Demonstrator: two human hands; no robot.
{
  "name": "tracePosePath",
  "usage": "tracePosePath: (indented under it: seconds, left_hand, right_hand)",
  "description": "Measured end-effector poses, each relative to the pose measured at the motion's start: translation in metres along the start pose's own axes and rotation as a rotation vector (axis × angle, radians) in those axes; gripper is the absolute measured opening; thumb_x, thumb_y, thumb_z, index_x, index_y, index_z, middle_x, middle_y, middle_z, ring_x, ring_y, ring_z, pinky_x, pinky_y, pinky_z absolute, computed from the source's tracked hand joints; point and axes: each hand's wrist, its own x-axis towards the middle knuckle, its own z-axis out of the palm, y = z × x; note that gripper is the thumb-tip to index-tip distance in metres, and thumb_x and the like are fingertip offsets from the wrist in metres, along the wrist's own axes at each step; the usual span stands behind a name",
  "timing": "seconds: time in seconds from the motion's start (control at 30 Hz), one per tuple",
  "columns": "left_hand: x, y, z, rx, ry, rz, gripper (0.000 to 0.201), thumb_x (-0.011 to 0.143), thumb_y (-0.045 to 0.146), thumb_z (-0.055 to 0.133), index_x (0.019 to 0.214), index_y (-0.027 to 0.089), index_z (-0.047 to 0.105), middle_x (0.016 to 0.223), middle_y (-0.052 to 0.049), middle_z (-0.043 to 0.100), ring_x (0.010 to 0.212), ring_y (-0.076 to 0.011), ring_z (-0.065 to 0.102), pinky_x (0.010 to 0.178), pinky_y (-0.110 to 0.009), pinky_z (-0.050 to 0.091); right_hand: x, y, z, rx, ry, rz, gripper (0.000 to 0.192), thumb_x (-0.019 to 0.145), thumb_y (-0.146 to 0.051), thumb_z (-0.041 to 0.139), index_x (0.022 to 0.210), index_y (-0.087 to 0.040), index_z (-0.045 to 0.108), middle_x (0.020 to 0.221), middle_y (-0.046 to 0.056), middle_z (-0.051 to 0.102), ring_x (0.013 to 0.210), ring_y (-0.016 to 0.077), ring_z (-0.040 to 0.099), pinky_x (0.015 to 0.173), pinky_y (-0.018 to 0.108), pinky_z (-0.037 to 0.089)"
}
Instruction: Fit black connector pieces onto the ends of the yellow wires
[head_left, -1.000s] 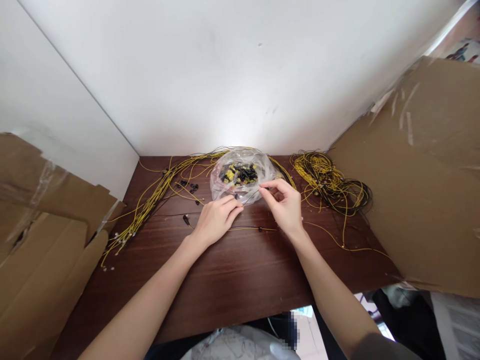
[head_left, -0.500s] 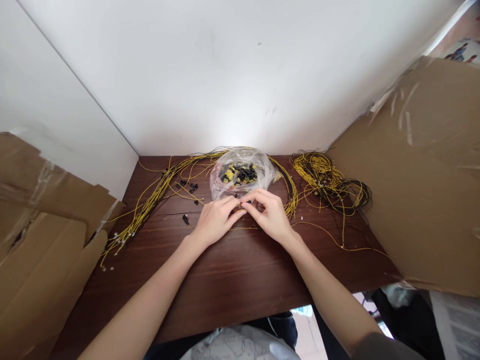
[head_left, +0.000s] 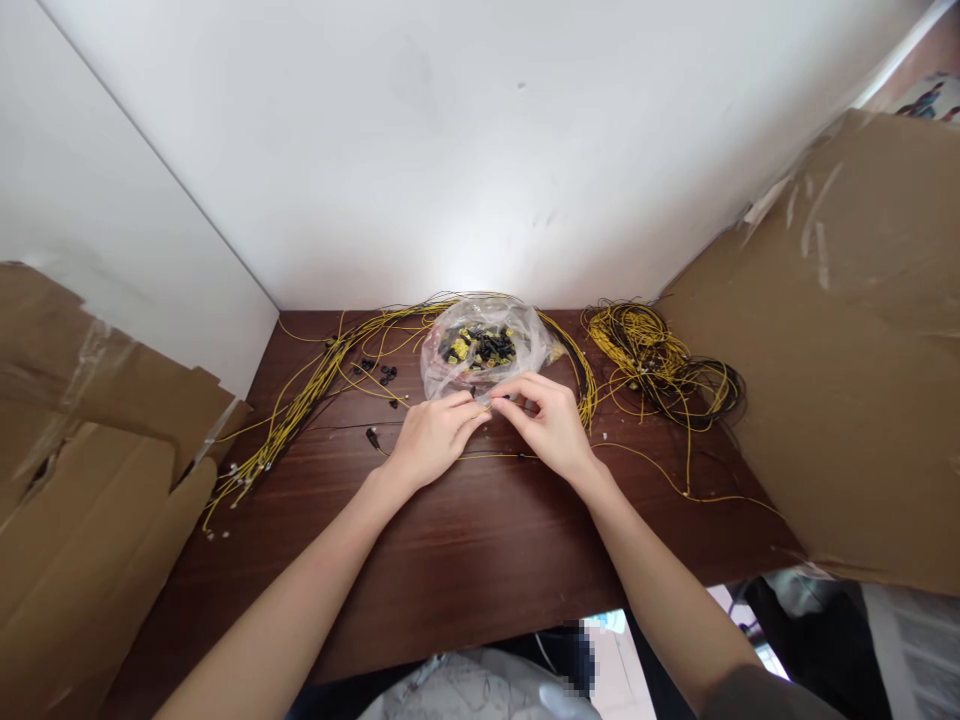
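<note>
My left hand [head_left: 436,438] is closed in a pinch at the middle of the table, with a thin wire at its fingertips. Facing it, my right hand [head_left: 547,425] pinches something too small to make out, its fingertips almost meeting those of the left. A clear plastic bag [head_left: 534,345] holding black and yellow small parts [head_left: 480,347] lies just beyond both hands. Under my hands a yellow wire [head_left: 487,457] crosses the table. Beside my left wrist rests a small black connector [head_left: 373,438].
A long bundle of yellow and black wires [head_left: 322,370] curves from the left around behind the bag. Tangled wires [head_left: 645,350] are heaped at the right. Several black pieces [head_left: 386,374] lie left of the bag. Cardboard [head_left: 847,350] walls the right side, and more cardboard [head_left: 97,500] stands left.
My right hand has shifted slightly to the right, opening a small gap between the two hands' fingertips. The left hand stays nearly in place.
</note>
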Motion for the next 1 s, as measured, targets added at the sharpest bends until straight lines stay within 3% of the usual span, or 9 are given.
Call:
tracePosePath:
  seconds: [0.23, 0.47, 0.57, 0.77, 0.87, 1.0]
  left_hand:
    - [0.001, 0.002, -0.005, -0.056, -0.033, -0.03, 0.034, 0.095, 0.032, 0.034, 0.088, 0.019, 0.065, 0.083, -0.002, 0.063, 0.076, -0.0132, 0.06, 0.065, -0.022, 0.039]
    - [0.001, 0.001, -0.003, -0.015, -0.04, -0.029, 0.035, 0.095, 0.033, 0.033, 0.088, 0.02, 0.065, 0.083, -0.001, 0.064, 0.076, -0.0139, 0.06, 0.064, -0.023, 0.039]
    - [0.0, 0.002, -0.002, 0.021, -0.031, -0.034, 0.034, 0.095, 0.032, 0.033, 0.086, 0.019, 0.064, 0.083, -0.002, 0.065, 0.075, -0.0146, 0.061, 0.063, -0.024, 0.039]
    - [0.0, 0.006, -0.002, 0.038, 0.016, -0.057, 0.028, 0.093, 0.033, 0.036, 0.109, 0.02, 0.055, 0.097, -0.003, 0.068, 0.08, -0.0181, 0.064, 0.066, -0.027, 0.042]
    - [0.0, 0.005, -0.002, 0.076, -0.004, -0.058, 0.026, 0.093, 0.034, 0.037, 0.097, 0.018, 0.057, 0.087, -0.003, 0.069, 0.073, -0.0184, 0.063, 0.06, -0.027, 0.04]
    - [-0.001, 0.002, 0.0, 0.06, 0.006, -0.028, 0.026, 0.093, 0.031, 0.037, 0.087, 0.018, 0.059, 0.084, -0.002, 0.069, 0.072, -0.0166, 0.062, 0.06, -0.025, 0.039]
  right_hand:
    - [0.003, 0.007, -0.007, 0.016, 0.27, 0.061, 0.01, 0.081, -0.021, 0.06, 0.083, -0.019, 0.069, 0.081, 0.003, 0.067, 0.068, 0.0142, 0.058, 0.057, 0.026, 0.043]
    - [0.005, 0.012, -0.013, 0.0, 0.405, 0.092, 0.009, 0.08, -0.021, 0.06, 0.083, -0.018, 0.068, 0.079, 0.002, 0.065, 0.064, 0.0137, 0.055, 0.059, 0.027, 0.044]
    - [0.004, 0.011, -0.013, 0.009, 0.349, 0.056, 0.009, 0.081, -0.021, 0.059, 0.083, -0.019, 0.068, 0.08, 0.003, 0.065, 0.066, 0.014, 0.056, 0.057, 0.026, 0.043]
    - [-0.001, 0.001, -0.001, 0.035, 0.043, -0.073, 0.009, 0.083, -0.018, 0.058, 0.085, -0.019, 0.067, 0.083, 0.003, 0.065, 0.063, 0.0119, 0.054, 0.056, 0.025, 0.043]
    - [-0.004, -0.002, 0.006, 0.046, -0.058, -0.109, 0.011, 0.084, -0.017, 0.056, 0.088, -0.019, 0.066, 0.086, 0.004, 0.065, 0.071, 0.0136, 0.058, 0.062, 0.026, 0.046]
    - [-0.005, -0.003, 0.009, 0.04, -0.082, -0.113, 0.012, 0.085, -0.017, 0.054, 0.089, -0.02, 0.066, 0.088, 0.004, 0.065, 0.078, 0.0157, 0.06, 0.069, 0.028, 0.049]
